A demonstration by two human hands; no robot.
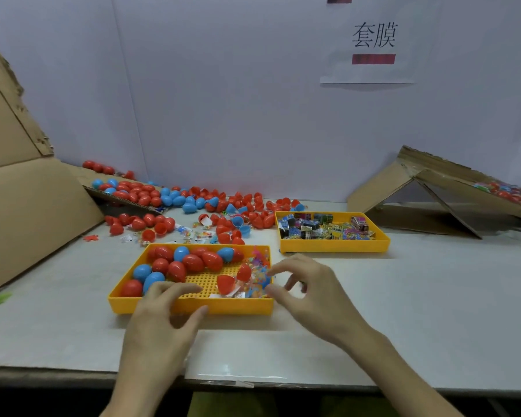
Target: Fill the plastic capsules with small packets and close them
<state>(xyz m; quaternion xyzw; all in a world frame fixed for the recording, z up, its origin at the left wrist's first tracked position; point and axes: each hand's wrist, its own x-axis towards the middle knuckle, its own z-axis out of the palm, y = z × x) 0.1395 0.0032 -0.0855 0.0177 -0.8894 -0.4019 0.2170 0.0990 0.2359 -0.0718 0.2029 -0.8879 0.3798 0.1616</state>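
1. White partition panels back a pale worktable [403, 296]; torn cardboard sheets lean at both sides, and a printed paper sign [373, 40] is fixed to the rear panel.
2. Two yellow trays are set on the table. The near tray [193, 308] holds closed red and blue capsules [178, 266] in its left half and a heap of small clear packets [253, 281] in its right half. The far tray [334, 245] holds small printed boxes.
3. Two open red capsule halves [226, 283] lie in the near tray, at the left edge of the packet heap, between the two hands.
4. Loose capsules and halves [193, 203] are scattered across the rear of the table, well apart from both hands.
5. The left hand [160, 320] is held over the near rim of the near tray, fingers spread and curled, with nothing seen in it.
6. The right hand [310, 290] is held just beside the tray's right rim, thumb and forefinger parted in a loose pinch. No packet is discernible between them.
7. The controlling relation: the packet heap lies immediately left of the right fingertips [272, 270], and the open halves lie right of the left fingertips [193, 288]. The right hand is judged nearer the packets, the left nearer the halves.
8. The step in hand is judged to be the picking of a packet and a half for filling.
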